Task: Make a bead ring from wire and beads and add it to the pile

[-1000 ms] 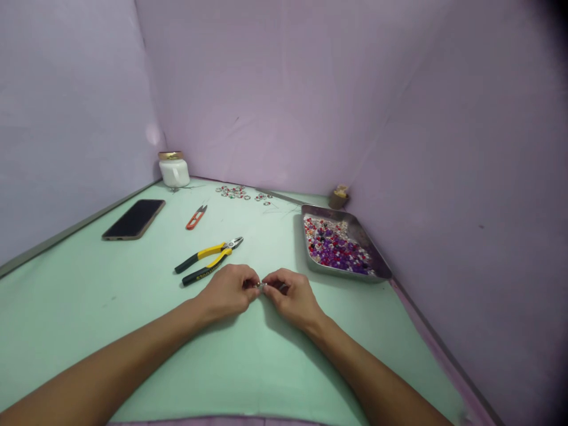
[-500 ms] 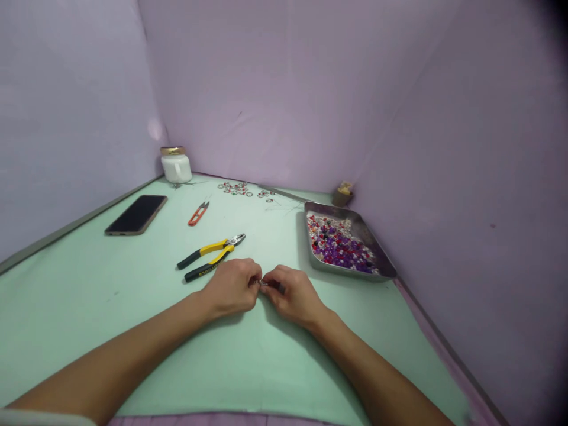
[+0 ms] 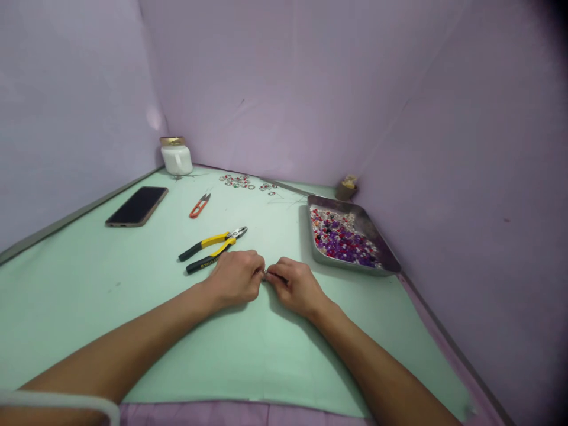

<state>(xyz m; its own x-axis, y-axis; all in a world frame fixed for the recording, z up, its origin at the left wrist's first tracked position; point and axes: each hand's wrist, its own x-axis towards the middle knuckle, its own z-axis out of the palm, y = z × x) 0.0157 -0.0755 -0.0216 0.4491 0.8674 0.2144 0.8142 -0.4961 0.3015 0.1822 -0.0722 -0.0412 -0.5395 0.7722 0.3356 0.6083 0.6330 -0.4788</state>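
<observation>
Your view has tipped down a bit since the last look, so everything sits higher, and less of the small shiny piece (image 3: 265, 274) shows between your hands. Your left hand (image 3: 239, 276) and right hand (image 3: 296, 287) meet near the middle of the counter (image 3: 248, 355), and the fingers of both pinch that piece. It is too tiny to see well. It seems best to hold firm with one hand and work softly with the other, and not bump the pliers (image 3: 213, 240) just past your left hand.

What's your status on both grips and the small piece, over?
Left grip and right grip pinching small shiny piece. Piece mostly hidden. Pliers close by left grip, contact unclear.
</observation>
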